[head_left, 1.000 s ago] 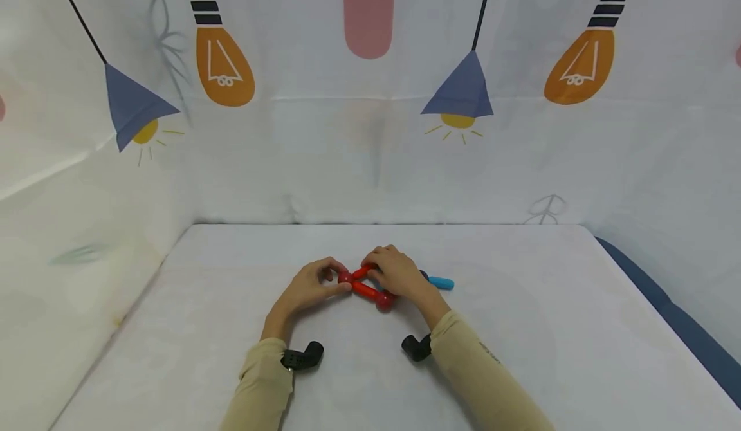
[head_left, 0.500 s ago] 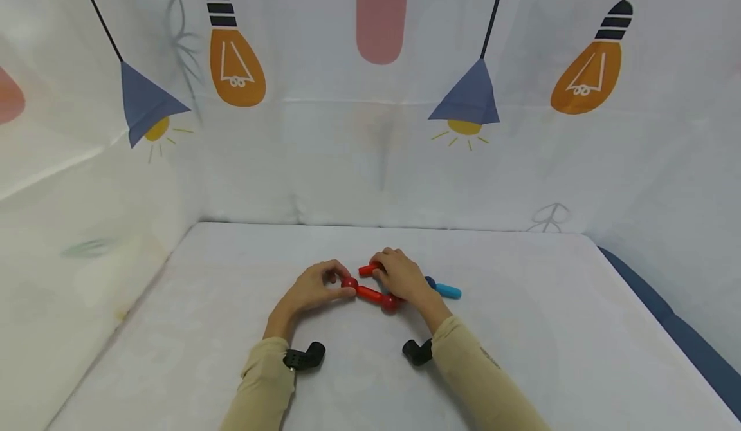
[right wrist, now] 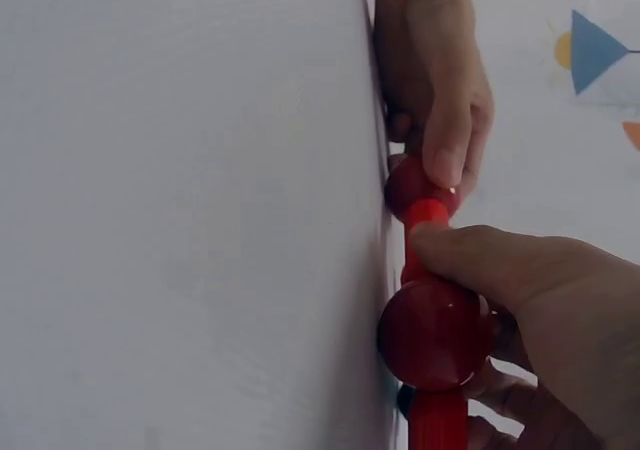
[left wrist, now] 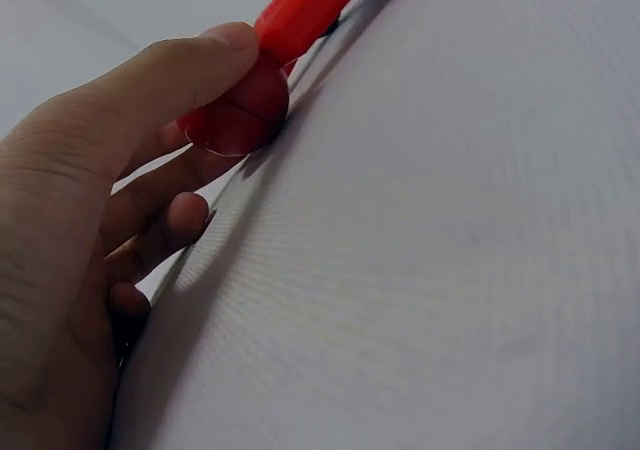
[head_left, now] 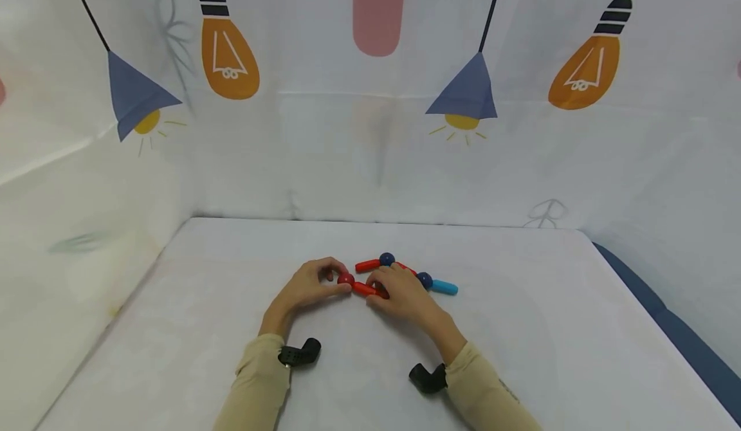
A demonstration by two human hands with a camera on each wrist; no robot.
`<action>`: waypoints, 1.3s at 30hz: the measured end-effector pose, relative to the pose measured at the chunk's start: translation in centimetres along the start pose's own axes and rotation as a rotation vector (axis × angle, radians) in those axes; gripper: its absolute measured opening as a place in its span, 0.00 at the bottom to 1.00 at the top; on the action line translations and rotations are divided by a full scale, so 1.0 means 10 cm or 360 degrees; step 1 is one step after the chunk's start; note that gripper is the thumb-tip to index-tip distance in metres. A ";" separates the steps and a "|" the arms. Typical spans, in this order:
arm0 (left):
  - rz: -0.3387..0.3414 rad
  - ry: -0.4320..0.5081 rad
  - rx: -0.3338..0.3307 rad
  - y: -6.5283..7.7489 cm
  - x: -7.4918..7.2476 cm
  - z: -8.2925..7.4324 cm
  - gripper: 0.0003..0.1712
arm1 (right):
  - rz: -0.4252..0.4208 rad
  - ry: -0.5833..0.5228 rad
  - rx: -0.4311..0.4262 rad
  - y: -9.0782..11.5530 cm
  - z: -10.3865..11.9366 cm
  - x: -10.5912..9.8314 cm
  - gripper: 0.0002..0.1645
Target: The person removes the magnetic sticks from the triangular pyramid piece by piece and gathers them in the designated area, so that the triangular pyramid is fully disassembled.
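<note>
In the head view my left hand (head_left: 305, 289) pinches a dark red ball (head_left: 345, 279) between thumb and fingers. A red rod (head_left: 363, 288) runs from that ball toward my right hand (head_left: 408, 297). The right wrist view has the right thumb on this red rod (right wrist: 425, 220), with a second dark red ball (right wrist: 435, 335) just below it. Another red rod (right wrist: 438, 420) continues from the second ball. Behind the right hand lie a loose-ended red rod (head_left: 367, 266), a dark blue ball (head_left: 386, 259), another dark blue ball (head_left: 425, 280) and a light blue rod (head_left: 444, 287).
A white table (head_left: 231, 251) carries the pieces. White sheeting (head_left: 324, 154) printed with lamps and bulbs stands behind it and at the sides. Black wrist cameras (head_left: 428, 378) stick out from both sleeves.
The back red rod has swung away from the left-hand ball. My right hand has let go of it and come forward to the front red rod, uncovering a blue ball.
</note>
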State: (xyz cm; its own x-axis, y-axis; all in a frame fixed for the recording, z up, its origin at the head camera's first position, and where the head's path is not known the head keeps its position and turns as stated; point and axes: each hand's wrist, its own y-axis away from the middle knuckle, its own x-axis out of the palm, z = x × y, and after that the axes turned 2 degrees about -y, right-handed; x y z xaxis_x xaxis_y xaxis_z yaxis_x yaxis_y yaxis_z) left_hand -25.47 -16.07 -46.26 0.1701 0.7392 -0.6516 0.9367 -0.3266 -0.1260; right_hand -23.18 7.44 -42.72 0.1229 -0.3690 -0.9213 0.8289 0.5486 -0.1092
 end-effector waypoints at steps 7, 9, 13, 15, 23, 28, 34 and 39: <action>-0.0091 0.0122 -0.0112 0.02 -0.07 0.01 0.14 | -0.0011 0.0010 0.0004 0.06 0.01 0.01 0.14; -0.0112 0.0123 -0.0110 -0.02 -0.08 -0.01 0.16 | -0.0027 0.0007 0.0012 0.09 0.00 0.00 0.15; -0.0177 0.0056 -0.0095 -0.19 -0.03 -0.07 0.26 | -0.0071 -0.0006 0.0061 0.14 -0.02 -0.02 0.15; -0.0222 0.0037 -0.0109 -0.29 0.01 -0.11 0.29 | -0.0086 -0.0021 0.0076 0.16 -0.04 -0.04 0.15; -0.0381 -0.0201 -0.0105 -0.53 0.04 -0.13 0.26 | 0.0060 -0.0224 -0.0036 0.19 -0.11 -0.10 0.15; -0.0344 -0.0299 -0.0160 -0.54 0.03 -0.08 0.27 | 0.0144 -0.0326 -0.0012 0.24 -0.19 -0.15 0.15; -0.0380 -0.0343 -0.0071 -0.55 0.05 -0.18 0.35 | 0.0173 -0.0331 0.0042 0.27 -0.26 -0.22 0.16; -0.0316 -0.0291 0.0138 -0.45 0.05 -0.36 0.21 | 0.0162 -0.0336 0.0043 0.27 -0.30 -0.25 0.15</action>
State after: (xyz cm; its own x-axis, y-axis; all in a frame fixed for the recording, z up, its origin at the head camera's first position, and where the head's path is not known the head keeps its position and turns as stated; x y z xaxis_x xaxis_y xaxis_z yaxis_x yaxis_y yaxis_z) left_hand -28.45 -12.13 -43.32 -0.0793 0.6779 -0.7309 0.9151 -0.2413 -0.3230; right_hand -22.91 12.12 -41.84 0.3157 -0.4629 -0.8283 0.8202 0.5720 -0.0070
